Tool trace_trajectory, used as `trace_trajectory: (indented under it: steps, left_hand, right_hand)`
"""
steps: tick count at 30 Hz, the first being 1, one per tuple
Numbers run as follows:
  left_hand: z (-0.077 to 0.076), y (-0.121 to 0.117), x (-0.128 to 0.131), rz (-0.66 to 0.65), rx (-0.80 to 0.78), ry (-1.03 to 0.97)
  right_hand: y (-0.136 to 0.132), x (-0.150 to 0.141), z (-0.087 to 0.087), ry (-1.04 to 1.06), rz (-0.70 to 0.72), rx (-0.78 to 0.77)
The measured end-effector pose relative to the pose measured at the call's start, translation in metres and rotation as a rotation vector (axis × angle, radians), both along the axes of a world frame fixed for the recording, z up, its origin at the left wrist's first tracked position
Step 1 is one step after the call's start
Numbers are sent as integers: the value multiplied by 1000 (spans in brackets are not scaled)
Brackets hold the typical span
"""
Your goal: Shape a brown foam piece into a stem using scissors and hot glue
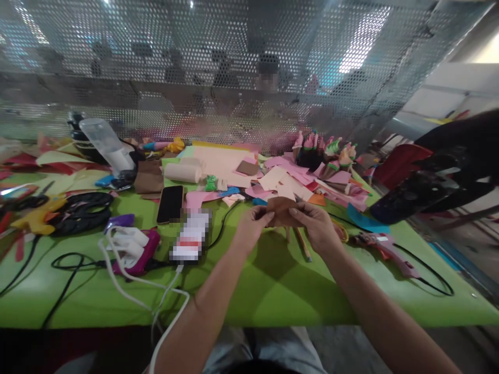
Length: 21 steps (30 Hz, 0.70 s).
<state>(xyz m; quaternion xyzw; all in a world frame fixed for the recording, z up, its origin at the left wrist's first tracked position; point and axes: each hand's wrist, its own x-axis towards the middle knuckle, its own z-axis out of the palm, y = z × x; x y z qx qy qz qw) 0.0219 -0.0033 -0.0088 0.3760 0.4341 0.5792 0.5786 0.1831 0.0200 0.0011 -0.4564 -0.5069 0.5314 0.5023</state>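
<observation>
Between my two hands is a piece of brown foam or paper sheet (281, 210), held up over the green table (280, 291). My left hand (255, 221) pinches its left edge with thumb and fingers. On the opposite edge, my right hand (312, 221) grips it the same way. A pencil-like stick (303, 244) lies on the table just below the brown piece, beside a shorter wooden stick (288, 235). Pink and cream sheet scraps (278, 179) are heaped just behind my hands.
A pink glue gun (395, 252) with a black cord lies at right. Left stand a magenta power strip (146, 254) with white plugs, a lit phone (192, 236) on a cable and a dark phone (170, 204). Ice-cream-shaped pieces (333, 148) and a perforated metal panel (218, 67) are behind.
</observation>
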Motion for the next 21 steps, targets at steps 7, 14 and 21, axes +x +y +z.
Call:
trace_trajectory:
  steps: [7, 14, 21]
  left_hand:
    - [0, -1, -1, -35, 21, -1]
    - [-2, 0, 0, -73, -6, -77]
    - [0, 2, -4, -23, -61, -84]
  right_hand:
    - [1, 3, -7, -72, -46, 88]
    - [3, 7, -7, -79, -60, 131]
    - [2, 15, -3, -267, 91, 403]
